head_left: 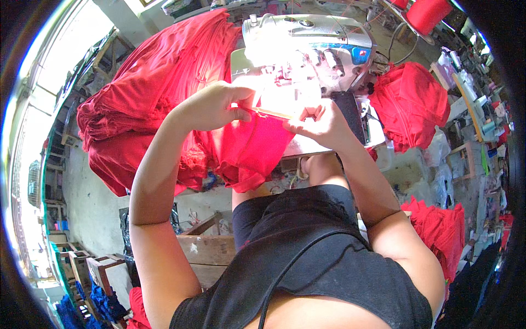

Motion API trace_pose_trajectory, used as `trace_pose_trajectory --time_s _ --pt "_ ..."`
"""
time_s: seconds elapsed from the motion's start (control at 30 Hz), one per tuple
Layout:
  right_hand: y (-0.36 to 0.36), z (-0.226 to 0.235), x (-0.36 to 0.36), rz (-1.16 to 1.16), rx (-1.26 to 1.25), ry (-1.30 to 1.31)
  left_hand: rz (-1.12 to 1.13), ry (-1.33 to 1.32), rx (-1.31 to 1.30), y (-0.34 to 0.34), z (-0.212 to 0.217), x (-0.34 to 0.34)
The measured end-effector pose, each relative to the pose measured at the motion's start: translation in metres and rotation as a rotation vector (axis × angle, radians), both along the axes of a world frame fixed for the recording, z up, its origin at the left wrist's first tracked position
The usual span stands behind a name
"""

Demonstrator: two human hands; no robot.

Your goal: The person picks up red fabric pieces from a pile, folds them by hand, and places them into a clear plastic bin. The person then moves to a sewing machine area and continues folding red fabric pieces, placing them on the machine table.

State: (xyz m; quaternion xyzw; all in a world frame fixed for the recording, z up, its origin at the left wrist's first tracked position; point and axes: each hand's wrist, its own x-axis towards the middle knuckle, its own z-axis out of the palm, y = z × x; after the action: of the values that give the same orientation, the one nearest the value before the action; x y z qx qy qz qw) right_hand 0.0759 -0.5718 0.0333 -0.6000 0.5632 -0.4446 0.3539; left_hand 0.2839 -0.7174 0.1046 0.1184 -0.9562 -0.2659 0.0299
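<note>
You're in a sewing workshop: beyond your right hand [323,125] stand an industrial sewing machine [342,39] and red thread cone [429,17]; to its left, heaped red fabric [164,71].

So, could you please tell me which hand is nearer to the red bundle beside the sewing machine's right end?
Right: the right hand is left of the red bundle, apart from it; the left hand is farther left, beyond the right one.

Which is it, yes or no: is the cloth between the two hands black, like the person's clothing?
No, the cloth between the left hand and the right hand is bright red, while the clothing is black.
</note>
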Motion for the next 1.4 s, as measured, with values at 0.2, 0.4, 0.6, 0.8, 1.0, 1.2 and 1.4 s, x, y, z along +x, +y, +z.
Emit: trace_pose_trajectory --time_s 0.2,0.4,0.6,0.8,1.0,1.2,1.4 --pt "-0.001 0.001 0.007 -0.040 -0.038 0.082 -0.003 0.046 -0.015 0.010 0.003 0.000" --pt "-0.002 0.020 0.025 -0.125 -0.241 0.067 -0.139 0.067 -0.119 0.026 0.011 -0.018" --pt "-0.039 -0.050 0.055 0.228 0.101 0.752 0.129 0.189 0.314 -0.024 0.019 -0.010" --pt "-0.110 -0.119 0.110 0.346 0.095 0.930 -0.100 0.090 0.213 -0.002 0.033 -0.029" --pt "-0.090 -0.136 0.116 0.240 0.065 0.916 -0.281 -0.087 -0.190 0.049 -0.011 -0.010" --pt "-0.100 -0.136 0.123 0.252 0.019 0.906 0.035 0.165 0.119 0.015 0.021 -0.020" --pt "-0.109 -0.134 0.124 0.314 -0.002 0.914 -0.207 0.023 0.065 0.026 0.025 -0.039"
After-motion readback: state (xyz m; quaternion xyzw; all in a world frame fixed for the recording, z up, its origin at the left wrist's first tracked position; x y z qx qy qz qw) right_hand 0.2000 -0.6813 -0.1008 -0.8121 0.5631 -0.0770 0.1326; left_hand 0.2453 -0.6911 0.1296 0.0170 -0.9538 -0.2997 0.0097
